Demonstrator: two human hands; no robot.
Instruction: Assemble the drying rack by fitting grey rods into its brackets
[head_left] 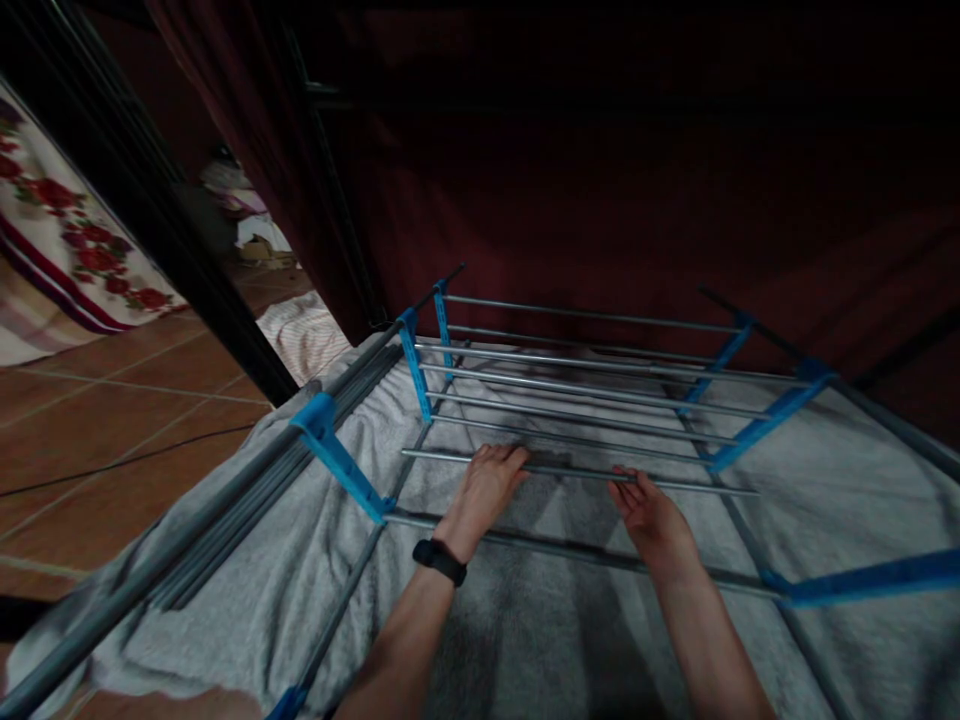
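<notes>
A thin grey metal rod [570, 471] lies crosswise in both hands, with its two ends free of any blue bracket. My left hand [491, 480] is closed on it left of its middle, palm down, a dark band [440, 562] on the wrist. To the right, my right hand [651, 515] pinches the same rod between thumb and fingers. Around the hands stands a partly built rack of grey tubes and blue plastic brackets [341, 460]. Just beyond the held rod, several crossbars [562, 380] span between brackets. A lower bar [570, 550] passes beneath my wrists.
Several loose grey tubes [285, 475] lie along the left side on a grey fleece blanket [517, 620]. Dark red curtain cloth [637, 200] hangs behind the rack. A black post [172, 230] rises at left, beside the tiled floor [135, 420] and a floral cloth [82, 220].
</notes>
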